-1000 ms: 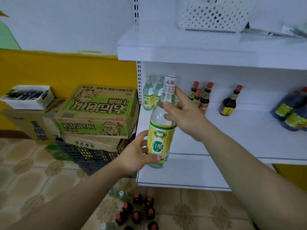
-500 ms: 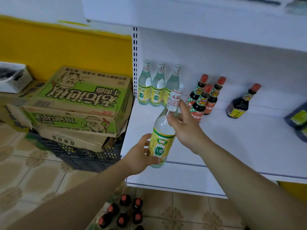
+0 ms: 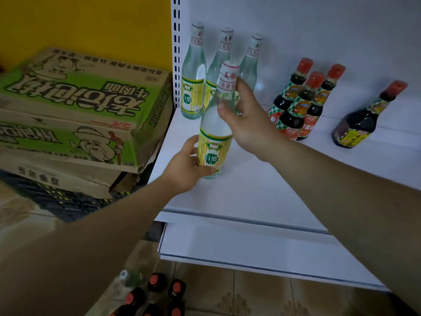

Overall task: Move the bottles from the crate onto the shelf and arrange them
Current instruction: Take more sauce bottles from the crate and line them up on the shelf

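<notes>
Lowered onto shelf (image 3: 262,185), held bottle (image 3: 215,142) stands near-upright, cap up.

Head cam, down-fwd, close on shelf (image 3: 250,190)

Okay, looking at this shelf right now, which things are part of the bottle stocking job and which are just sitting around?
Part of the job:
- clear bottle, held by left hand and right hand
- three clear bottles at the back
- dark bottles
- shelf
- bottles on the floor

Just lying about:
- cardboard boxes
- black crate under them
</notes>
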`<state>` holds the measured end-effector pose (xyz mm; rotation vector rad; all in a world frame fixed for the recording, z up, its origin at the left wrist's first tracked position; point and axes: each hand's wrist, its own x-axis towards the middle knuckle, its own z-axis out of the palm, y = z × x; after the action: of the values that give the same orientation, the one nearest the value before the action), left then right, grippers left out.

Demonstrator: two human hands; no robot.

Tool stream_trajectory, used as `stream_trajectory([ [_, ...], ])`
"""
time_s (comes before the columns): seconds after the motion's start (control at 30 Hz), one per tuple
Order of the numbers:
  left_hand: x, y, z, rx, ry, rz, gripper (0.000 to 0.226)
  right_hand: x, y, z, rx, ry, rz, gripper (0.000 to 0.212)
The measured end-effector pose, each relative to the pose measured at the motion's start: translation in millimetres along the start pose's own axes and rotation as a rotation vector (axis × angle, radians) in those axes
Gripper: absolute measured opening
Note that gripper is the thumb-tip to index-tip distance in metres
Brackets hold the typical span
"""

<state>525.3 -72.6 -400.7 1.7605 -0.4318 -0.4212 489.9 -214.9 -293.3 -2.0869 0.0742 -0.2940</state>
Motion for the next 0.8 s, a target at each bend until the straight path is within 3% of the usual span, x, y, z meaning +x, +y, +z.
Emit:
stream_trajectory([
  [0.47,67.2,-20.2,-45.2,-0.001,0.130,0.066,0.080,83.7,7.5,45.5,0.079,0.009,0.013,0.023],
  [0.57,78.8,-21.8,-49.1,-0.024,0.130,0.076,0.079,93.4,8.8,49.8,0.072,0.053,0.007,0.026],
  [0.7,92.3,-26.5,-48.8,-0.026,0.134,0.101,0.075,101.1,11.9,50.5,0.042,0.067,0.006,0.049],
  [0.8,99.4,-30.5,-49.0,-0.021,0.149,0.114,0.072,108.3,15.4,46.9,0.005,0.077,0.008,0.050],
])
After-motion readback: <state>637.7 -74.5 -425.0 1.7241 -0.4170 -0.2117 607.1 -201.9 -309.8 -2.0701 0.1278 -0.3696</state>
